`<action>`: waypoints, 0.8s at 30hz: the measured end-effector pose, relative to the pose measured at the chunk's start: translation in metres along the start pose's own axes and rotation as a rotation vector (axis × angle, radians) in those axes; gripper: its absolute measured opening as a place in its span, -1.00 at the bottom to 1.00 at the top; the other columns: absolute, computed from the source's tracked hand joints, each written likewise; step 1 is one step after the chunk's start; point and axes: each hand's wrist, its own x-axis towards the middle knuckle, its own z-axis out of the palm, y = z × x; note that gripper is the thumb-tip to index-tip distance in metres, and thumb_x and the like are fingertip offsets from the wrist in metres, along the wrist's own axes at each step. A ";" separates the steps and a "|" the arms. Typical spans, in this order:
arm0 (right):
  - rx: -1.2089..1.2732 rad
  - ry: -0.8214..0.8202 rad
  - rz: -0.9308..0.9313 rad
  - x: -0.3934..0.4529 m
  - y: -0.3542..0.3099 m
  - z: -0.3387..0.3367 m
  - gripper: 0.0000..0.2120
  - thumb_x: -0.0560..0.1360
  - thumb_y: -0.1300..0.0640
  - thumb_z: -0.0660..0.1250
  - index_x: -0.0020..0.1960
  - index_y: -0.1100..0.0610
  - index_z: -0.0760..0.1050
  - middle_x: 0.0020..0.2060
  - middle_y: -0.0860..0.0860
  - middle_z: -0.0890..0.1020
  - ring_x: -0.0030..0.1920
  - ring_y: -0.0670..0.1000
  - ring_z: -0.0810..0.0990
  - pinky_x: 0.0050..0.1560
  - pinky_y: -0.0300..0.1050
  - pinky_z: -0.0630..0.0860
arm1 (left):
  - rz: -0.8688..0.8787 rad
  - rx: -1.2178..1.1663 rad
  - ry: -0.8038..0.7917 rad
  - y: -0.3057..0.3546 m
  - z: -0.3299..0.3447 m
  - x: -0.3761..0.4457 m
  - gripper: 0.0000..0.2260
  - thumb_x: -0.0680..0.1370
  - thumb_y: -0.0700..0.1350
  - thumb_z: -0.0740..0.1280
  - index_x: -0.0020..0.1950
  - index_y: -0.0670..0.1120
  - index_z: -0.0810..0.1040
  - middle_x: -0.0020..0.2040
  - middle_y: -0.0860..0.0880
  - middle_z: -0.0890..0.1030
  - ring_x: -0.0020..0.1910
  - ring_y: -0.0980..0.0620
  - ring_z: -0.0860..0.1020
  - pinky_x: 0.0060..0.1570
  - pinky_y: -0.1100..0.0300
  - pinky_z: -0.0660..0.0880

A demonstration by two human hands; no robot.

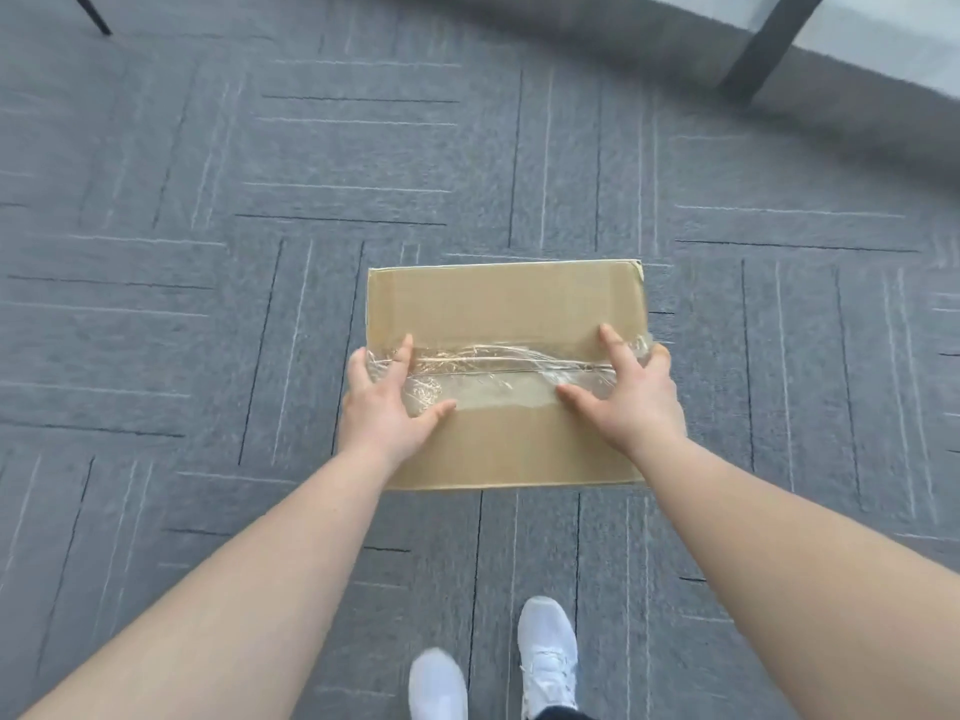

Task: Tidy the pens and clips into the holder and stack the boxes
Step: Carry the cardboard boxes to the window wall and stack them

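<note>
A brown cardboard box [504,304] sealed with a strip of clear tape is held out in front of me above the grey carpet. My left hand [384,402] grips its left edge, thumb and forefinger on the top face, other fingers down the side. My right hand [631,392] grips the right edge the same way. No pens, clips, holder or other boxes are in view.
Grey patterned carpet tiles [208,252] cover the floor. My two white shoes [548,657] stand below the box. A dark table leg [763,44] stands at the upper right by a pale wall, and a thin black leg [93,13] shows at the upper left.
</note>
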 end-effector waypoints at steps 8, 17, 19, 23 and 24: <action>0.129 0.144 0.269 0.079 0.078 -0.134 -0.22 0.39 -0.31 0.34 0.50 -0.29 0.04 0.52 0.12 0.02 0.43 0.22 0.29 0.36 0.10 0.33 | 0.275 0.135 -0.177 0.210 0.025 0.093 -0.21 0.39 0.24 0.41 0.50 0.28 0.05 0.53 -0.05 -0.07 0.44 -0.19 0.26 0.41 -0.02 0.27; 0.297 0.344 0.533 0.152 0.222 -0.274 -0.22 0.39 -0.30 0.35 0.50 -0.26 0.06 0.49 0.12 0.09 0.40 0.22 0.33 0.34 0.15 0.39 | 0.614 0.338 -0.298 0.472 0.106 0.135 -0.23 0.42 0.22 0.38 0.52 0.26 0.03 0.54 -0.05 -0.08 0.43 -0.14 0.30 0.38 0.02 0.28; 0.354 0.354 0.586 0.165 0.255 -0.299 -0.23 0.40 -0.29 0.35 0.50 -0.24 0.07 0.49 0.13 0.09 0.39 0.24 0.34 0.33 0.13 0.39 | 0.665 0.405 -0.333 0.525 0.125 0.134 -0.24 0.43 0.22 0.37 0.52 0.24 0.04 0.54 -0.07 -0.08 0.42 -0.15 0.30 0.37 0.03 0.29; 0.439 0.370 0.655 0.189 0.312 -0.357 -0.26 0.42 -0.28 0.33 0.51 -0.21 0.09 0.49 0.13 0.09 0.39 0.24 0.34 0.30 0.10 0.38 | 0.768 0.516 -0.351 0.633 0.163 0.134 -0.26 0.44 0.21 0.37 0.52 0.24 0.06 0.54 -0.07 -0.06 0.39 -0.17 0.35 0.35 0.02 0.33; 0.451 0.385 0.672 0.192 0.329 -0.371 -0.26 0.43 -0.28 0.32 0.51 -0.20 0.09 0.50 0.13 0.08 0.39 0.24 0.33 0.30 0.10 0.38 | 0.781 0.532 -0.362 0.659 0.175 0.130 -0.26 0.44 0.22 0.38 0.51 0.24 0.07 0.54 -0.06 -0.06 0.38 -0.16 0.36 0.33 0.02 0.35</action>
